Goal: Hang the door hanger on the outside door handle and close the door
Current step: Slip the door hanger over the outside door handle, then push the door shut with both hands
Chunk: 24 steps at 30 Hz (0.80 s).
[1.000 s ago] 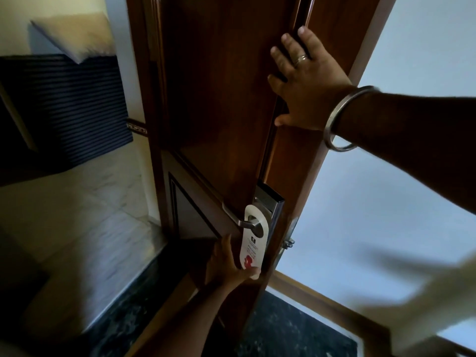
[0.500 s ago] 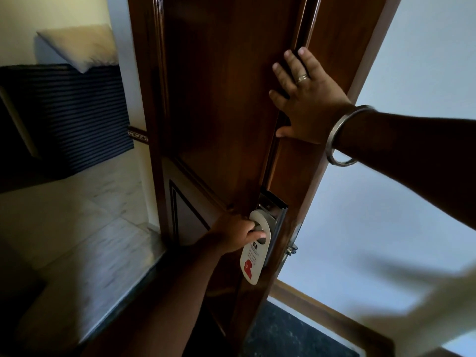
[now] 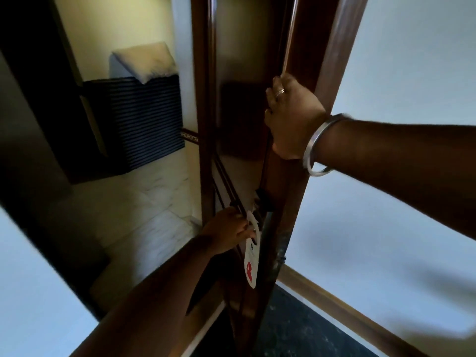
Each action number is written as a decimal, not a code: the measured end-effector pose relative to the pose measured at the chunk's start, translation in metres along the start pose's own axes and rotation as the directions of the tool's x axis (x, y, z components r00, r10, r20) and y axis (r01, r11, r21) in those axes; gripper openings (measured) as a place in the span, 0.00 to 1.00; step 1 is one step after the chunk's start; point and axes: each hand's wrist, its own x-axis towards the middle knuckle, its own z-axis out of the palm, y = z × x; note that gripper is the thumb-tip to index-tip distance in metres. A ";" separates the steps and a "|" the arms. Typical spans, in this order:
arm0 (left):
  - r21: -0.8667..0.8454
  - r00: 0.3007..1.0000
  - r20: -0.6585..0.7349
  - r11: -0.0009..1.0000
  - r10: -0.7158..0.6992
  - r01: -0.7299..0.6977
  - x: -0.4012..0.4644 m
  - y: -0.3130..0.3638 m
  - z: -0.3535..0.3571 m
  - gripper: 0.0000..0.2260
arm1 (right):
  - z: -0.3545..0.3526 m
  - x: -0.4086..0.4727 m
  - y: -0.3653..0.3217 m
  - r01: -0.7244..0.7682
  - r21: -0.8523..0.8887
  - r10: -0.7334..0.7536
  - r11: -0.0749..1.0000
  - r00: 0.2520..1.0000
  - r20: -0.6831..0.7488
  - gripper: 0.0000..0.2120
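The dark wooden door [image 3: 242, 104] stands nearly edge-on to me, only a narrow gap from the frame. A white door hanger [image 3: 251, 256] with a red mark near its bottom hangs from the outside handle. My left hand [image 3: 226, 234] is wrapped around that handle, which its fingers mostly hide. The dark lock plate [image 3: 262, 200] shows just above. My right hand [image 3: 291, 114], with a ring and a steel bangle on the wrist, grips the door's edge higher up, its fingers curled around it.
The wooden door frame [image 3: 322, 86] runs along the right of the door, with a white wall [image 3: 401, 202] and wooden skirting [image 3: 347, 315] beyond. Through the gap lie a pale marble floor [image 3: 144, 217], a striped dark box [image 3: 146, 119] and a white cushion [image 3: 144, 60].
The door has swung toward the frame and now shows almost edge-on. My left hand moved from the hanger's bottom up onto the handle. My right hand went from flat on the door to gripping its edge.
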 end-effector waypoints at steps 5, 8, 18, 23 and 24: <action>0.197 0.978 0.056 0.963 -0.199 0.184 -0.082 -0.041 -0.053 0.17 | -0.064 -0.005 -0.037 0.216 0.149 -0.113 0.965 0.854 -0.507 0.20; 0.345 0.924 0.017 0.870 -0.381 0.353 -0.125 -0.048 -0.082 0.19 | -0.054 0.010 -0.059 0.286 0.196 -0.025 0.938 0.620 -0.784 0.24; 0.343 0.675 -0.652 0.660 -0.345 0.669 -0.183 -0.057 -0.222 0.39 | -0.117 0.149 -0.134 0.344 0.512 0.313 0.787 0.493 -0.812 0.41; 0.550 0.682 -0.677 0.425 -0.277 0.719 -0.144 -0.102 -0.264 0.37 | -0.155 0.236 -0.145 0.449 0.626 0.339 0.637 0.567 -0.751 0.41; 0.573 0.679 -0.675 0.375 -0.289 0.729 -0.135 -0.116 -0.272 0.36 | -0.161 0.256 -0.145 0.463 0.679 0.357 0.569 0.605 -0.711 0.41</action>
